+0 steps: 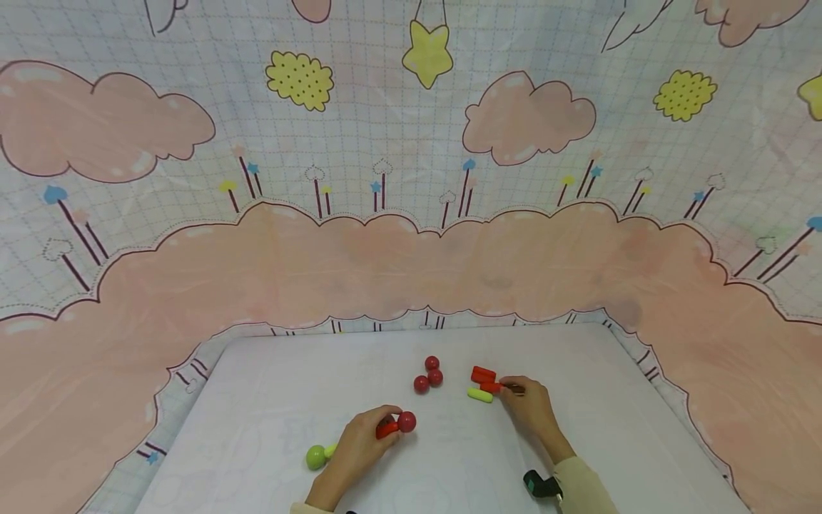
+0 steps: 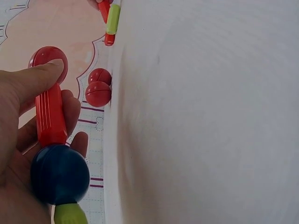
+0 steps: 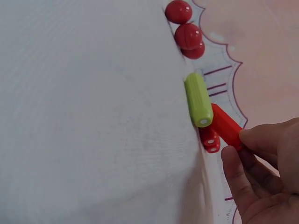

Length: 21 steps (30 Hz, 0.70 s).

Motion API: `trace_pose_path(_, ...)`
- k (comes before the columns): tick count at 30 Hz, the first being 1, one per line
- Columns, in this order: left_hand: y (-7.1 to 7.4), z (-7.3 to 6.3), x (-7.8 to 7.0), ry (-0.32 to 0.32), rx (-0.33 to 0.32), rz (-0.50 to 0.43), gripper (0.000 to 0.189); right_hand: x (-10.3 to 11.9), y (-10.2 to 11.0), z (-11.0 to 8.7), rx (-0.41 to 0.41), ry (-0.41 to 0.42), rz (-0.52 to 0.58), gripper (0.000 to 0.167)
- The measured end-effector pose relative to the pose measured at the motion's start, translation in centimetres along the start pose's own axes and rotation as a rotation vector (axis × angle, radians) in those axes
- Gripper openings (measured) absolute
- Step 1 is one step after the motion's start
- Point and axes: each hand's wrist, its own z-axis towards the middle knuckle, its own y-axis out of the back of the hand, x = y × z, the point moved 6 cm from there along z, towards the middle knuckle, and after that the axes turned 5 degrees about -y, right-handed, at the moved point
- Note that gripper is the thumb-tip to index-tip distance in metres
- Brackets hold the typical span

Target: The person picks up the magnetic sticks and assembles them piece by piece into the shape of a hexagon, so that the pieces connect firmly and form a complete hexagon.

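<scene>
My left hand (image 1: 356, 442) grips a joined toy chain: a red ball (image 2: 49, 60), a red rod (image 2: 51, 116), a blue ball (image 2: 60, 175) and a green rod (image 2: 70, 214). At the chain's far end a green ball (image 1: 315, 457) shows past the hand. The thumb presses on the red ball. On the right of the white table, my right hand (image 1: 529, 410) pinches one end of a red rod (image 3: 227, 126) between thumb and finger. Close beside that rod lie a loose green rod (image 1: 479, 395) and more red rods (image 1: 484, 374).
Three red balls (image 1: 434, 377) sit clustered on the white table (image 1: 270, 378), between the hands and farther back. A black wrist camera (image 1: 541, 485) is at the right sleeve. Behind the table hangs a cloth (image 1: 385, 264) printed with clouds and stars.
</scene>
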Motion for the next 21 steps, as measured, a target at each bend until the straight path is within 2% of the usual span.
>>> trace_pose_path(10, 0.1, 0.0, 0.0, 0.012, 0.007, -0.012, 0.038, 1.7, 0.6, -0.6, -0.023, 0.058, 0.064, 0.020)
trace_pose_path(17, 0.2, 0.0, -0.1, 0.019, 0.007, -0.014, 0.039, 3.3, 0.8, -1.2, -0.009, 0.062, 0.101, 0.020)
trace_pose_path(21, 0.1, 0.0, -0.1, 0.022, 0.012, -0.013, 0.039, 4.4, 0.9, -1.7, -0.007, 0.107, 0.118, 0.020)
